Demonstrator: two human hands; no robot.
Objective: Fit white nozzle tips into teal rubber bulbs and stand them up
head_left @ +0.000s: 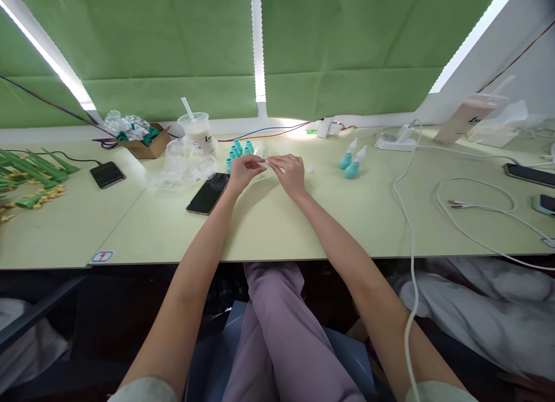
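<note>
In the head view my left hand [243, 170] and my right hand [289, 173] meet over the table, fingertips pinched on a small white piece [265, 164]. The fingers cover most of that piece, so its exact shape is unclear. Just behind my left hand stand several teal open-necked bulbs [237, 148], partly hidden by it. To the right of my right hand a small white bit [309, 169] lies on the tabletop. Farther right are two teal bulbs with pointed white tips, the nearer bulb [352, 170] and the farther bulb [346, 161].
A phone [208, 194] lies by my left forearm. Behind it are a clear plastic bag [182, 166], a drink cup [197, 130] and a cardboard box [150, 147]. A white cable [405, 205] runs from a power strip [396, 143] across my right arm.
</note>
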